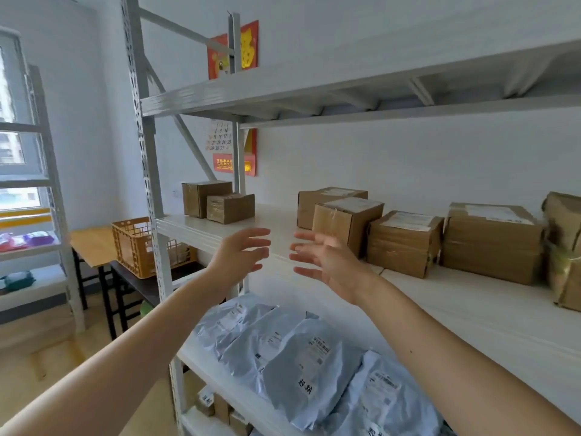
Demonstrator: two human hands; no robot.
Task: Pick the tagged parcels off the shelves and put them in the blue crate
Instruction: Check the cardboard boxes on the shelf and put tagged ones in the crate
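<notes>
Both my hands are raised in front of the middle shelf [471,316] with fingers spread and nothing in them. My left hand [243,253] and my right hand [327,262] face each other, a small gap apart. Several brown cardboard parcels stand on that shelf: two small ones [217,201] at the far left, a pair [342,215] just beyond my right hand, then more [490,240] to the right. Grey plastic mailer bags [301,366] with white labels lie on the shelf below. No blue crate is in view.
An orange crate [132,247] sits on a wooden table [91,247] left of the rack. The rack's upright post [147,184] stands between them. A second shelf unit [31,247] lines the window at far left. Small boxes [217,407] sit on the lowest shelf.
</notes>
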